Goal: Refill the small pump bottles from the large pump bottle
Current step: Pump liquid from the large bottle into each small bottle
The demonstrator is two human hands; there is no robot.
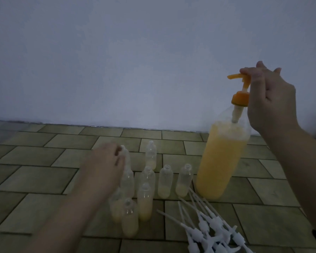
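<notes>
Standing at right of centre on the tiled floor, the large pump bottle is roughly three-quarters full of orange-yellow liquid, frothy at the surface. Its orange pump head is raised, spout pointing left toward the small bottles, presumably to dispense their way. The right hand, upper right of frame, pinches the pump top with curled fingers, likely steadying or positioning it.

Small pump bottles, clear and uncapped, cluster at lower centre: most hold only a shallow pale layer, one is about half full. The left hand curls round the neck of one blurred small bottle, probably to bring it under the spout.

White pump tops with dip tubes lie heaped at lower right, clear of the filling.
</notes>
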